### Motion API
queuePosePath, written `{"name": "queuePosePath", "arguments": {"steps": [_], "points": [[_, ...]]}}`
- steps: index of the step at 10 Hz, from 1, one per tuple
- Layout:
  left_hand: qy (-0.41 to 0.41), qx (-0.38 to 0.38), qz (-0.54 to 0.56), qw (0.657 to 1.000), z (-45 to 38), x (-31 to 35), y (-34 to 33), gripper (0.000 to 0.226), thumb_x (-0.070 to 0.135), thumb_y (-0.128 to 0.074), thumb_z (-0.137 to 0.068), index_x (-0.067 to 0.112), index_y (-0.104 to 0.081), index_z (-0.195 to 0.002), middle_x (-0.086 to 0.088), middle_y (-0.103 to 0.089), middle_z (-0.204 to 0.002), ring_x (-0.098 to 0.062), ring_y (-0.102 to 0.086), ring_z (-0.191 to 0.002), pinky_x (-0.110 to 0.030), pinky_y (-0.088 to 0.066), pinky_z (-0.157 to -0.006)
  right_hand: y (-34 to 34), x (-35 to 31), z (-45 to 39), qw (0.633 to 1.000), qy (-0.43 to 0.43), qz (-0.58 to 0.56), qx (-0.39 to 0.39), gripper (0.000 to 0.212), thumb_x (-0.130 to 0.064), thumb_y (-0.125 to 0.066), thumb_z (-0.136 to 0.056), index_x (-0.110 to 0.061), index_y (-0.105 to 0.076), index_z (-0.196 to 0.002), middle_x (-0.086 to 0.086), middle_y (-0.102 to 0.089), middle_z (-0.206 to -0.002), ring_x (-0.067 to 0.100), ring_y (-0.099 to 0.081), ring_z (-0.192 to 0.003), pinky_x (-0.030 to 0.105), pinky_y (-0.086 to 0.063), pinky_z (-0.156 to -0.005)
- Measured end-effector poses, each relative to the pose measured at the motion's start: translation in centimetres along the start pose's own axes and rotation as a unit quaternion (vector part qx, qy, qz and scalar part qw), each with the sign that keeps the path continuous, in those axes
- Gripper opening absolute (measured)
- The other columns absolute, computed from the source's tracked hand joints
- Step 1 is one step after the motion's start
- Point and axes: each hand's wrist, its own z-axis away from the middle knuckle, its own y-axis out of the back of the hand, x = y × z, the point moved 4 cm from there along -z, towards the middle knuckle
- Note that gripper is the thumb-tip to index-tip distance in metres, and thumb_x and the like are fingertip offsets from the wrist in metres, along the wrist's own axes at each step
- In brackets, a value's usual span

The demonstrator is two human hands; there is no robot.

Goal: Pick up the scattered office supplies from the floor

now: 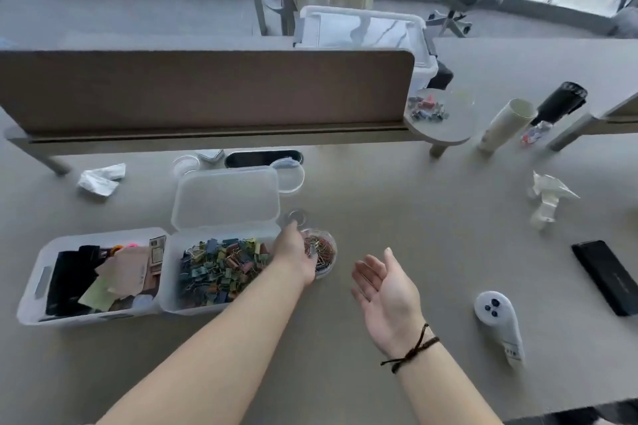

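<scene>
Paper clips [322,252] fill a round tub at frame centre; left hand [296,252] pinches some, right hand [386,290] lies spread beside. No writing is readable.

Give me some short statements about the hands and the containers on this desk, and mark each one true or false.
1. The left hand reaches the small round clear tub of paper clips. True.
2. The right hand grips the white handheld controller. False: it is open, palm up, holding nothing.
3. The clear plastic box of coloured binder clips has its lid open. True.
4. The black flat case lies inside the left open bin. False: it lies on the desk, far right.
</scene>
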Motion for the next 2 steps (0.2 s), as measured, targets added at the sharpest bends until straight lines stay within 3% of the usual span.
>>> {"name": "queuePosePath", "arguments": {"steps": [1, 2], "points": [[0.026, -0.019, -0.034, 0.999, -0.04, -0.11, -0.01, 0.072, 0.051, -0.048, -0.102, 0.013, -0.026, -0.16, -0.012, -0.027, -0.164, -0.029, -0.019, -0.154, -0.04, -0.018, -0.124, 0.64, -0.17, -0.67, 1.0, -0.012, 0.014, 0.0, 0.045, -0.045, -0.047, -0.104, -0.006, -0.062, -0.122, 0.011, -0.066, -0.118, 0.027, -0.061, -0.117, 0.044, -0.041, -0.11], [0.045, -0.03, -0.041, 0.998, 0.33, 0.0, 0.61, 0.081, 0.055, -0.051, -0.1, 0.009, -0.022, -0.16, -0.018, -0.023, -0.165, -0.032, -0.018, -0.154, -0.039, -0.018, -0.124, 0.58, -0.14, -0.51, 1.0, -0.026, 0.017, 0.001, 0.044, -0.044, -0.047, -0.104, -0.006, -0.062, -0.12, 0.011, -0.066, -0.117, 0.028, -0.06, -0.118, 0.042, -0.043, -0.105]]}}
